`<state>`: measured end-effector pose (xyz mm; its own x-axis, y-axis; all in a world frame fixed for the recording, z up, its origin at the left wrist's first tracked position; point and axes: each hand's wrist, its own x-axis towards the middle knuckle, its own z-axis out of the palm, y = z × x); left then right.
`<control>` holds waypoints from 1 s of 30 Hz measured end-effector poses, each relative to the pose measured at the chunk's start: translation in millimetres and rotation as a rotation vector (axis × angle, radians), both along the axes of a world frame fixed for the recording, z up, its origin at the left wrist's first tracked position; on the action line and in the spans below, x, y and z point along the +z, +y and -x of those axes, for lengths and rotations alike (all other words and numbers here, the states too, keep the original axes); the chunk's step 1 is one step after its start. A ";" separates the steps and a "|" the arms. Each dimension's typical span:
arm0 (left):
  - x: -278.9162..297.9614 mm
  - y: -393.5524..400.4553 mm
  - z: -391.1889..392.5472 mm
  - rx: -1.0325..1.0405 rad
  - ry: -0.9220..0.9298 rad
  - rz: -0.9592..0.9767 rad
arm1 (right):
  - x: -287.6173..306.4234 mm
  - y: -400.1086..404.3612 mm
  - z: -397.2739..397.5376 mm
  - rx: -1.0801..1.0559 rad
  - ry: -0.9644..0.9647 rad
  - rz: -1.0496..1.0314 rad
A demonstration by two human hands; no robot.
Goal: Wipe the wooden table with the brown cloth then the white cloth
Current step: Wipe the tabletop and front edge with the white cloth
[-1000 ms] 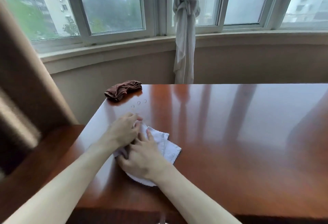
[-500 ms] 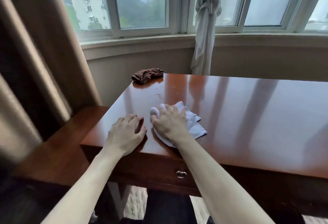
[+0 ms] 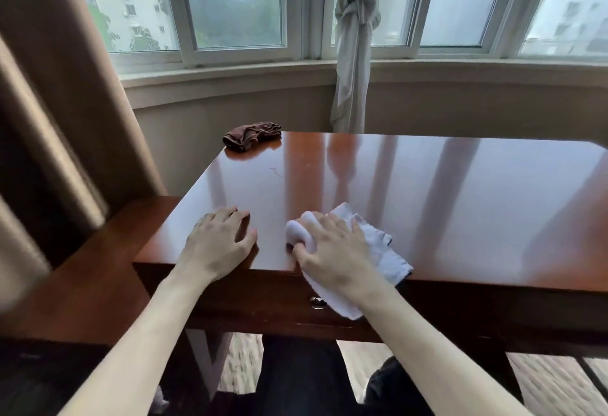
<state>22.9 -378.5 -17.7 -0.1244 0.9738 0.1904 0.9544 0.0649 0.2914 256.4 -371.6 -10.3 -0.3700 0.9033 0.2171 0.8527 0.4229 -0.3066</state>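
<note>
2 bare forearms, no sleeves.

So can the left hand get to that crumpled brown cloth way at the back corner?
Probably yes. The left hand lies flat and empty on the glossy wooden table, with bare tabletop between it and the crumpled brown cloth; it would take a long stretch.

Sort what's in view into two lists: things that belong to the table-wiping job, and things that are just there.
Part of the job:
- wooden table
- white cloth, pressed under the right hand at the near edge
- brown cloth, bunched at the far left corner
- left hand, flat on the table

Just there:
- knotted white curtain
- brown curtain
- drawer knob
</note>
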 end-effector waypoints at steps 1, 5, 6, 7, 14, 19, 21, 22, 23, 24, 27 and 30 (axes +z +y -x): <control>0.7 2.3 0.0 0.001 0.011 0.017 | -1.1 -13.2 -5.9 0.052 0.004 -0.015; 13.0 8.9 -27.4 -0.063 0.026 0.030 | 17.1 39.4 -57.2 -0.220 -0.004 0.078; 14.1 8.9 -42.7 -0.100 0.021 0.013 | 19.6 52.6 -66.4 -0.312 -0.007 0.108; 14.2 9.0 -58.8 -0.138 0.007 0.006 | 18.5 54.6 -70.2 -0.341 -0.014 0.098; -0.6 25.0 -119.0 -0.151 0.051 0.089 | 13.6 37.6 -115.1 -0.186 -0.040 0.054; -4.4 24.5 -117.6 -0.148 0.055 0.068 | -0.1 30.5 -101.6 -0.219 -0.068 0.037; -5.0 24.0 -119.2 -0.145 0.068 0.061 | -6.5 11.5 -95.5 -0.086 -0.053 0.020; -5.1 24.1 -119.2 -0.141 0.072 0.059 | -3.4 19.2 -98.1 -0.071 -0.049 0.025; -5.0 24.4 -118.6 -0.139 0.069 0.061 | 0.0 35.8 -101.5 -0.090 -0.039 0.027; -4.8 25.1 -118.2 -0.138 0.066 0.065 | 4.0 51.9 -104.2 -0.170 -0.034 0.057; -3.6 22.6 -119.8 -0.139 0.061 0.041 | 4.9 58.5 -92.4 -0.302 -0.040 0.068; -1.3 18.9 -121.1 -0.130 0.069 0.016 | -7.9 15.8 -68.9 -0.040 -0.006 0.011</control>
